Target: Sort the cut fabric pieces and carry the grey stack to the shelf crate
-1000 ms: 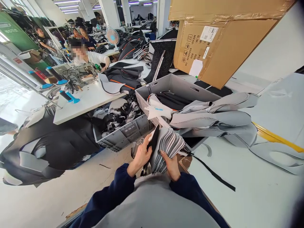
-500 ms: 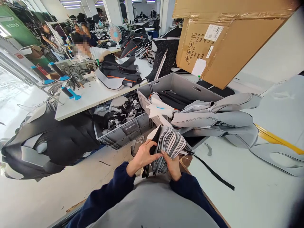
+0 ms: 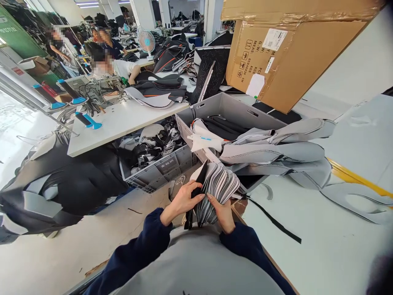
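Note:
Both hands hold a thick stack of grey and black fabric pieces (image 3: 218, 185) fanned out on edge, just above my lap. My left hand (image 3: 183, 200) pinches the black outermost piece (image 3: 199, 185) at the stack's left side, fingers closed on it. Supporting the stack from below and to the right, my right hand (image 3: 223, 214) has its fingers wrapped round the lower edges. Dark blue sleeves cover both forearms.
A grey bin (image 3: 227, 110) with grey padded covers (image 3: 276, 153) draped over it stands right behind the stack. A grey crate (image 3: 159, 170) of scraps sits on the floor at left, under a white sewing table (image 3: 116, 121). A cardboard box (image 3: 285, 53) looms above. Other people work at the back left.
My left hand's fingers have curled tighter round the black piece at the stack's left side. The stack and my right hand stay nearly where they were.

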{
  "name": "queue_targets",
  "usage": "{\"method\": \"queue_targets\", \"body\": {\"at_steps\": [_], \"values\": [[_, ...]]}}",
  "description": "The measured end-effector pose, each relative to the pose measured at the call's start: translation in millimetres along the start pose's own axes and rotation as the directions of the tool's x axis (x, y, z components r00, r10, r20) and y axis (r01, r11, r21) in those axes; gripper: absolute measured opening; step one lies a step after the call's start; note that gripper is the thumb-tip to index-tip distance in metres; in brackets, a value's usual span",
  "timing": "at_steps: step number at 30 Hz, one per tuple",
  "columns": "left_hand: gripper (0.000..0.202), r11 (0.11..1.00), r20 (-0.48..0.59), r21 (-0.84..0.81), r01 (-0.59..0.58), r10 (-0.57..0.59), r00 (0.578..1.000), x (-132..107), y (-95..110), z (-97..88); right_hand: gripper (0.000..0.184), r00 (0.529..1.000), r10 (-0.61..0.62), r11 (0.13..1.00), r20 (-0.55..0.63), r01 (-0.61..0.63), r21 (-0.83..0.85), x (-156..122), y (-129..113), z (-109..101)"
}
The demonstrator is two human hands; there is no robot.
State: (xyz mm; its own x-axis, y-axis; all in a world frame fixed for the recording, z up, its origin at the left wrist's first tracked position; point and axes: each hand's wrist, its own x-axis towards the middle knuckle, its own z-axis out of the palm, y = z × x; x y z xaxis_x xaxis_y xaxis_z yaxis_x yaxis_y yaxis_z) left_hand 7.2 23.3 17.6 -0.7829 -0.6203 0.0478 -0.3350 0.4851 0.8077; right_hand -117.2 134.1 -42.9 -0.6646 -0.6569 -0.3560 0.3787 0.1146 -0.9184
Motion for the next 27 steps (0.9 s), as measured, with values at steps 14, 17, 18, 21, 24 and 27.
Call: {"method": "queue_targets", "body": {"at_steps": [14, 17, 18, 21, 24, 27], "values": [[0.029, 0.987, -0.104, 0.142, -0.073, 0.088, 0.991, -2, -10, 15.5, 0.038, 0.997, 0.071, 0.994, -0.024, -0.073, -0.08, 4, -6, 3], [0.014, 0.99, -0.091, 0.124, -0.064, 0.076, 0.993, -2, -7, 10.8, 0.037, 0.999, 0.034, 0.997, 0.04, -0.031, -0.07, 4, -4, 4], [0.017, 0.992, -0.091, 0.115, -0.053, 0.063, 0.994, -2, -6, 9.7, 0.038, 0.999, 0.023, 0.997, 0.037, -0.02, -0.07, 4, -3, 5], [0.023, 0.996, -0.093, 0.084, -0.022, 0.029, 0.995, -3, -7, 7.7, 0.04, 0.999, 0.036, 0.996, 0.001, -0.036, -0.082, 4, -2, 5], [0.022, 0.998, -0.08, 0.063, -0.022, 0.027, 0.996, -4, -9, 6.8, 0.041, 0.998, 0.056, 0.997, 0.013, -0.055, -0.056, 2, -4, 6], [0.02, 0.997, -0.066, 0.064, -0.04, 0.044, 0.997, -4, -10, 6.4, 0.041, 0.997, 0.07, 0.998, 0.019, -0.07, -0.009, 0, -8, 8]]}}
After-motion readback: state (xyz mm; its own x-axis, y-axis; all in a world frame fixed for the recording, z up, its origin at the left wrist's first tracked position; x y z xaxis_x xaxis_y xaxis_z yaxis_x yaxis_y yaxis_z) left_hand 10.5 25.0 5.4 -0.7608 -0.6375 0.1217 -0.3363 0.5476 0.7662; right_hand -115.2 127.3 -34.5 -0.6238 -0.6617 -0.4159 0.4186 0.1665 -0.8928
